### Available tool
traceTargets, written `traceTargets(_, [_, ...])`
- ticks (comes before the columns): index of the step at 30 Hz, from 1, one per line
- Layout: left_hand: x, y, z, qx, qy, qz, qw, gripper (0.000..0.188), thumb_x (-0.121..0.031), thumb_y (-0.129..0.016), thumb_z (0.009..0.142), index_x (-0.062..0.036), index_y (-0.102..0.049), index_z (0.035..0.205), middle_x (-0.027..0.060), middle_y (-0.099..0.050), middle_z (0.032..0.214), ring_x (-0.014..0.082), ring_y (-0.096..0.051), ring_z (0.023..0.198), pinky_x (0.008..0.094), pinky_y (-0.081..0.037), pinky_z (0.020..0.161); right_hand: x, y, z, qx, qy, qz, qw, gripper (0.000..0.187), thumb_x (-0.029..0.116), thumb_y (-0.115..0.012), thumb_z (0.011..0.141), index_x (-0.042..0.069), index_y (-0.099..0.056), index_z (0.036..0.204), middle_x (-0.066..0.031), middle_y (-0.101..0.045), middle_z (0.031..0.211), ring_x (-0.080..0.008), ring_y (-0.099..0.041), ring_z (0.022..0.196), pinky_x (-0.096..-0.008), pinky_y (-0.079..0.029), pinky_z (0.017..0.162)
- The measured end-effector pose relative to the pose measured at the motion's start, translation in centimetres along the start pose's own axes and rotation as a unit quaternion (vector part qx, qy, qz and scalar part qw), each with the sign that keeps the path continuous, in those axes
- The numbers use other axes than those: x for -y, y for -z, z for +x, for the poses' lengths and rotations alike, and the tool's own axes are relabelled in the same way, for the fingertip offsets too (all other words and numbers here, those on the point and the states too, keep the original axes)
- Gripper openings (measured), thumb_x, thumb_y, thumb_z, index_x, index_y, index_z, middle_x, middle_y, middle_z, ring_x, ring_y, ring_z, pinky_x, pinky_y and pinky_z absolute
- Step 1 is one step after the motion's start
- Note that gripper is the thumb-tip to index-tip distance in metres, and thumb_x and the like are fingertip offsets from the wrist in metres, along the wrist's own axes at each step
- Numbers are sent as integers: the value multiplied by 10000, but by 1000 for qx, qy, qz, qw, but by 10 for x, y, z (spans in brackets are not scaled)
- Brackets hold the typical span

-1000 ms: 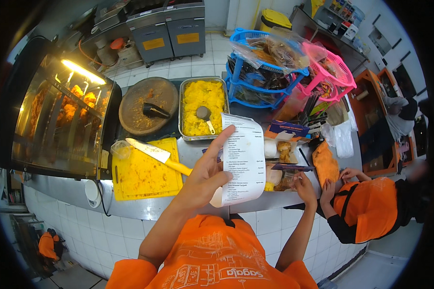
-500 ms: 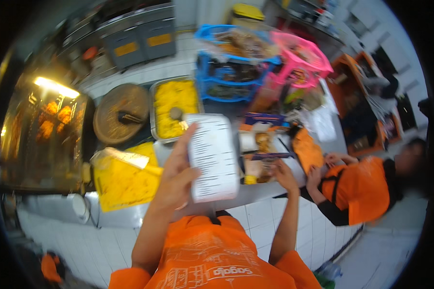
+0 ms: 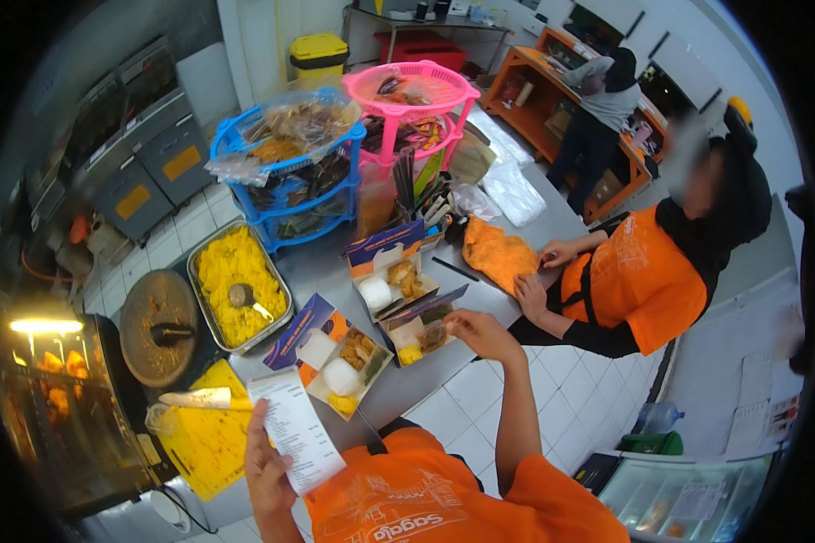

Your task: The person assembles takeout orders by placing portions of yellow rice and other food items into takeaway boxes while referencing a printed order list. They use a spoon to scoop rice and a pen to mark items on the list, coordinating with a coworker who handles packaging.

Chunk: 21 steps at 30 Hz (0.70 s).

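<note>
My left hand (image 3: 267,471) grips a long white printed receipt (image 3: 301,430) by its left edge, low in front of my orange shirt. My right hand (image 3: 487,337) reaches over the near table edge to an open meal box (image 3: 405,331). Its fingertips are pinched at the box's right end, beside brown food; what they hold, if anything, I cannot make out. Left of that box another open box (image 3: 378,364) has white rice (image 3: 340,376), fried chicken (image 3: 357,348) and something yellow. Behind them stands a third open box (image 3: 369,314) with rice and chicken.
A tray of yellow rice (image 3: 235,317) with a ladle, a round brown bowl (image 3: 145,312) and a yellow cutting board (image 3: 206,457) with a knife lie leftward. Blue (image 3: 310,223) and pink (image 3: 389,136) basket racks stand behind. At right a co-worker (image 3: 638,281) handles an orange cloth (image 3: 493,253).
The view has swung to the right. The receipt has come down and left, away from in front of the table, uncovering the left meal box. My right hand remains by its box.
</note>
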<state>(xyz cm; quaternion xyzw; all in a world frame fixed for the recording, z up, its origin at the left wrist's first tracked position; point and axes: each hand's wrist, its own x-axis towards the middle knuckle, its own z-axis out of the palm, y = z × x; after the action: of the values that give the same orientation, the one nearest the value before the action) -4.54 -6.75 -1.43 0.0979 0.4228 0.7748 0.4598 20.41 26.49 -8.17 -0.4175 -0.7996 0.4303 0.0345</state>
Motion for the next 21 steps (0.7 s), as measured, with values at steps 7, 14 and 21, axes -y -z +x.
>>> traceTargets(7, [9,-25,6,67,47,49,995,905,38,-533,634,26,-309,1510,202,-415,1486,311,-474,1352,427,-403,1134,10,31,64,-181,73,104,975,239,238,-592,981,6,-637,1009,-68,-628,693,-113,-591,624,-291,-459,589])
traceTargets(14, [2,-63,23,128,22,64,989,885,107,-490,703,-6,-239,1544,189,-381,1501,289,-417,1388,410,-343,1155,61,10,81,-120,169,144,968,232,229,-550,1029,8,-620,1016,-15,-628,772,-89,-604,710,-247,-485,662])
traceTargets(21, [-32,-88,62,146,-136,161,967,871,79,-523,761,-10,-191,1562,180,-365,1509,269,-418,1384,386,-336,1148,144,-79,15,149,166,473,852,356,254,-518,1052,-12,-579,1280,-60,-658,1147,-125,-611,1056,-291,-500,919])
